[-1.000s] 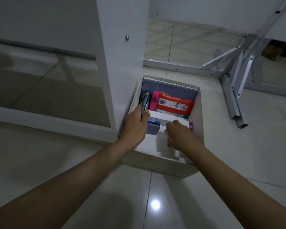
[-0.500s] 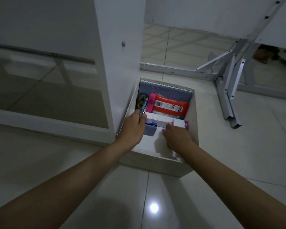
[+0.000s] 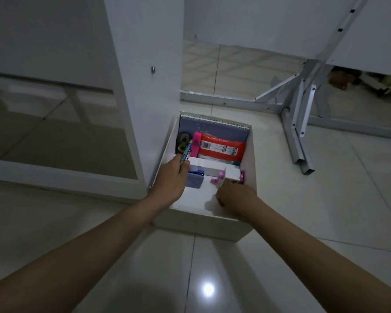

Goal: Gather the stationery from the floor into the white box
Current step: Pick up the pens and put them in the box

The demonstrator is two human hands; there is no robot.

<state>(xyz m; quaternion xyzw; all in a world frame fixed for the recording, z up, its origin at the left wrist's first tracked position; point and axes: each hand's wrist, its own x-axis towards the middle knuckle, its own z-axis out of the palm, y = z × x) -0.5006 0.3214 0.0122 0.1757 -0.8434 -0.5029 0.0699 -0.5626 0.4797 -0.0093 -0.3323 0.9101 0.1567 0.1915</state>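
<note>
Centre of frame: the left hand (image 3: 171, 181) pinches a slim blue patterned pen (image 3: 186, 152) inside the open white cardboard box (image 3: 250, 159); light, stiff, best held mid-barrel. The right hand (image 3: 235, 198), fingers curled, rests beside pink clips (image 3: 220, 177); whether it holds anything cannot be told.

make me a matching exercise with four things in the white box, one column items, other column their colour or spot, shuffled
Items:
1. spiral notebook
2. packet
3. pen
4. stapler

Descriptions:
A. held in the left hand
B. blue, beside the left hand
C. stands against the far wall of the white box
D. red-orange with a barcode label

Pairs: 1-C, 2-D, 3-A, 4-B
</note>
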